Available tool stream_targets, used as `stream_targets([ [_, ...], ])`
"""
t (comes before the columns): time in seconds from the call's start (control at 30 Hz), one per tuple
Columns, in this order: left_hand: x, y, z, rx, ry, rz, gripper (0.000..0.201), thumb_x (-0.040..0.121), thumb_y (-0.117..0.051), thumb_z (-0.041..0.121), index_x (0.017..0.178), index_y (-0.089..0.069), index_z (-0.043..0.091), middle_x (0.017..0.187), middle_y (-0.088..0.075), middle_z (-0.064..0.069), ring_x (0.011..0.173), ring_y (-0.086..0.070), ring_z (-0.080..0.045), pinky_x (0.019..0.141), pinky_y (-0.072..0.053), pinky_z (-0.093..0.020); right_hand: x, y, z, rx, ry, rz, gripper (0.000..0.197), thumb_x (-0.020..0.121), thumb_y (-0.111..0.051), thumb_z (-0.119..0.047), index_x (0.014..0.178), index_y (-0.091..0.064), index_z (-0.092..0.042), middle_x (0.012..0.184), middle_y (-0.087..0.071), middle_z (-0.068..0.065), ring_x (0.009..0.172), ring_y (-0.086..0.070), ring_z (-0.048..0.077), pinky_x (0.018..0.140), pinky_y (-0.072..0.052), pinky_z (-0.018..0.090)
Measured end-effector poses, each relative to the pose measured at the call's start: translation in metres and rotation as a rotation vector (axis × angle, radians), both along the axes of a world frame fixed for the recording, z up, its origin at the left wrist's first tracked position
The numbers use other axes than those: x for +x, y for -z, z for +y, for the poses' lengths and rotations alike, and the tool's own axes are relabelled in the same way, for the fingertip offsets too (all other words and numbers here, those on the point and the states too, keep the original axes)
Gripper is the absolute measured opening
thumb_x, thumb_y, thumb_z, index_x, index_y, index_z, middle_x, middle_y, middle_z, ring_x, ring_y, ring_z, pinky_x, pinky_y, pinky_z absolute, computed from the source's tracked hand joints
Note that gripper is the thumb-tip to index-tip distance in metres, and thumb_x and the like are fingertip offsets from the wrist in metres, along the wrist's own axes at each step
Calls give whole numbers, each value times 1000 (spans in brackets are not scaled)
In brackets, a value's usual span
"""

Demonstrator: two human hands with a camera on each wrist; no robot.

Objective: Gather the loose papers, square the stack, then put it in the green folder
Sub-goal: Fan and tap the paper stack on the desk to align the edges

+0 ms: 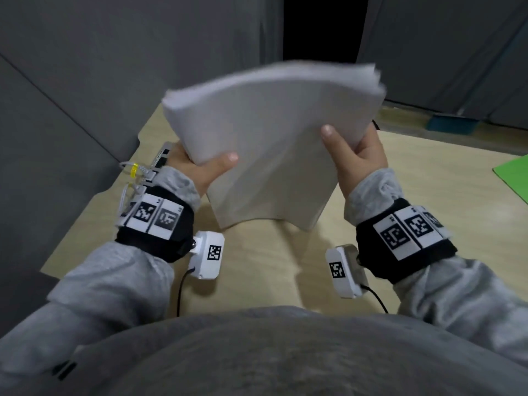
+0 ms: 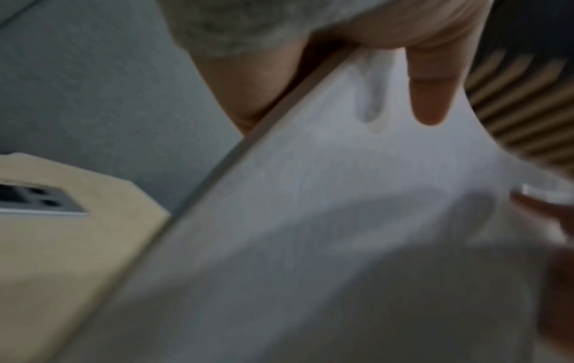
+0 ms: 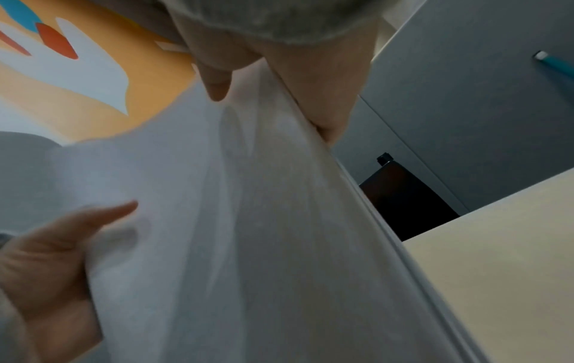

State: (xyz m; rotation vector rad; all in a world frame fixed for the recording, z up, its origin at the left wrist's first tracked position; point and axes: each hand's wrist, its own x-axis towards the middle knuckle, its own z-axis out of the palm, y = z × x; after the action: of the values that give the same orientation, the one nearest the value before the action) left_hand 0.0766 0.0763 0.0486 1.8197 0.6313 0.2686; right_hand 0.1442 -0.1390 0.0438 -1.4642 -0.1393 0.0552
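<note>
A thick stack of white papers [image 1: 271, 138] is held up above the wooden table [image 1: 271, 267], bowed into an arch. My left hand [image 1: 200, 164] grips its left edge, thumb on the near face. My right hand [image 1: 354, 150] grips the right edge the same way. In the left wrist view the stack [image 2: 310, 221] fills the frame under my left hand [image 2: 403, 73]; in the right wrist view the stack [image 3: 248, 221] runs below my right hand [image 3: 279, 86]. A corner of the green folder [image 1: 514, 175] lies flat at the table's right edge.
A power socket plate [image 1: 161, 158] is set into the table near my left hand. Grey partition walls [image 1: 85, 81] enclose the table on the left and behind. A teal object [image 1: 451, 124] lies on the floor beyond the table at the right.
</note>
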Motion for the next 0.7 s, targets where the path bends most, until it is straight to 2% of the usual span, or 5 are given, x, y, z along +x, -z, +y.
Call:
stream_targets([
  [0.17,8,21,-8,243,-23,266,55,65,-69,56,95,-63,10,87,-63,-12,73,-61,-23,64,-47,-21,4,6,2,-145,-40,3,57,74,-70,-36,125,-50,-24,114,-66,-7,103,-65,8,89,-55,37],
  [0.4,23,-11,16,686,95,132,19,88,-60,31,74,-56,18,61,-54,3,63,-49,-25,64,-35,-25,17,-2,-12,-350,169,-114,74,75,-75,-29,139,-37,-23,129,-51,-13,115,-52,-1,102,-43,23],
  [0.5,36,-27,22,598,705,89,21,96,-44,9,94,-63,20,85,-64,22,90,-60,-6,67,-45,-15,14,-2,-13,-572,127,-219,62,76,-71,-31,133,-47,-29,133,-52,-13,119,-49,2,99,-39,19],
  [0.57,36,-33,14,800,1007,294,27,96,-39,9,107,-57,25,108,-62,7,104,-58,-17,85,-48,-25,12,2,-7,-620,0,-207,53,78,-67,-27,128,-51,-34,130,-55,-15,117,-49,1,95,-37,17],
  [0.7,26,-26,4,1147,683,272,22,86,-53,20,102,-60,33,98,-67,2,93,-62,-28,84,-52,-40,8,9,5,-462,-236,3,23,78,-73,-20,93,-69,-36,100,-72,4,94,-66,18,80,-52,26],
])
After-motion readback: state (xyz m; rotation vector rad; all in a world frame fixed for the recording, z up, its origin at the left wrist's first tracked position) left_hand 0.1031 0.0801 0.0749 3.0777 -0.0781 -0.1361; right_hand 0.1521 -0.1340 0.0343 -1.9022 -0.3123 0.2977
